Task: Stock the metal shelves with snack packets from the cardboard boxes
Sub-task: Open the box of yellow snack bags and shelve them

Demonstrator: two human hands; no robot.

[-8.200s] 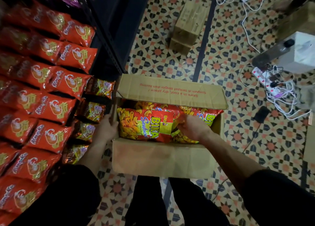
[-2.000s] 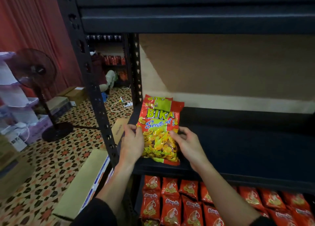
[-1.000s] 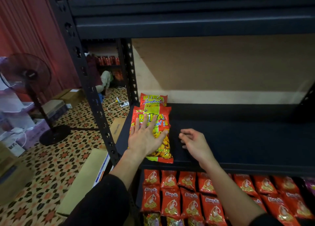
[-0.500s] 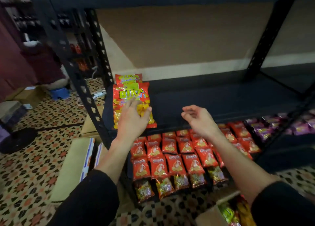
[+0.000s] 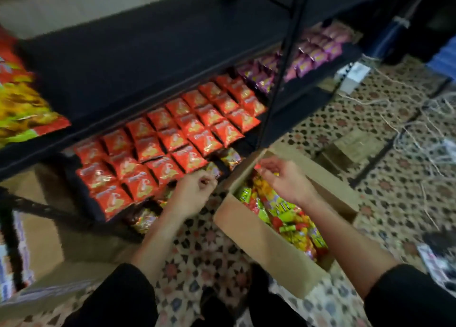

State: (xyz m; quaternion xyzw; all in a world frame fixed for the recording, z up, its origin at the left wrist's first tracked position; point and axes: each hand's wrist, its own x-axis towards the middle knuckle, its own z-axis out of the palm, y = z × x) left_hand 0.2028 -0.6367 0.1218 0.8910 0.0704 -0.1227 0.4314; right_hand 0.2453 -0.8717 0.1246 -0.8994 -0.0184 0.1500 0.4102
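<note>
Tiled floor [image 5: 209, 240], cardboard box [image 5: 266, 247] by metal shelves [image 5: 148, 55]; left grip [image 5: 195, 193], right grip [image 5: 287, 181] both empty, relaxed. Snack packets [image 5: 283, 210] likely light, slippery, crushable: pinch a sealed edge.

Upper metal shelf [image 5: 148, 55], above the left fingers [image 5: 207, 178]: one red-and-yellow packet [image 5: 22, 104] at far left. Lower shelf [image 5: 85, 198], just beyond them: red packets [image 5: 172, 139], with purple packets [image 5: 308, 55] farther right. Patterned floor [image 5: 204, 252], below the right fingers [image 5: 266, 166]: open cardboard box [image 5: 266, 247].
</note>
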